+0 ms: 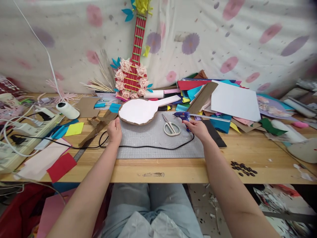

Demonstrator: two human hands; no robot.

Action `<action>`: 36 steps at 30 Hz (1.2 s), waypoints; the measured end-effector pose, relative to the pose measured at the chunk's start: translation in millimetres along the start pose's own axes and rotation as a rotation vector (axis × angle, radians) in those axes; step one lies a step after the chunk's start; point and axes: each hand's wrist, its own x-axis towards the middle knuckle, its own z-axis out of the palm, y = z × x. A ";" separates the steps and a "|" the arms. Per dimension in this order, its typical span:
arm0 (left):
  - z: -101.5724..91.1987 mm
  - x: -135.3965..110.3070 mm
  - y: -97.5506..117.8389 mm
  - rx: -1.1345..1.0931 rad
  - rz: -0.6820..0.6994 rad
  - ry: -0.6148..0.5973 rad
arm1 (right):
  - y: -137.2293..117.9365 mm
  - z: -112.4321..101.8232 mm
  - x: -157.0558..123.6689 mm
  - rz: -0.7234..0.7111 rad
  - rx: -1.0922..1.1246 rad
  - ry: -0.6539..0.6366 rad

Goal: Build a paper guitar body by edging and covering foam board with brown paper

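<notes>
My right hand [198, 128] is closed around the handle of a blue glue gun [182, 115], whose nozzle points left and whose glue stick sticks out to the right. My left hand [114, 130] rests with curled fingers against the near left edge of a guitar-shaped cardboard cutout [141, 111] with a white paper face. The cutout lies at the far edge of a grey cutting mat [148, 142]. White-handled scissors [170, 127] lie on the mat between my hands. The glue gun's black cord [153, 147] runs across the mat.
A decorated red paper guitar [132, 66] with pink paper flowers leans on the floral cloth behind. Coloured sheets are piled at the back right [223, 99]. A power strip [29, 127], thread spool [66, 110] and paper scraps lie left; dark beads [244, 168] sit near the front edge.
</notes>
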 end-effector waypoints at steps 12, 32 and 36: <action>24.5 -32.2 68.6 -0.064 0.372 -0.449 | -89.5 74.1 -13.3 -0.055 0.557 -0.493; 20.6 -28.8 67.1 -0.147 0.158 -0.235 | -108.7 97.6 -22.0 0.061 0.893 -0.847; -2.6 -4.8 36.5 -0.036 0.042 -0.156 | -85.7 71.8 -15.1 0.063 0.575 -0.372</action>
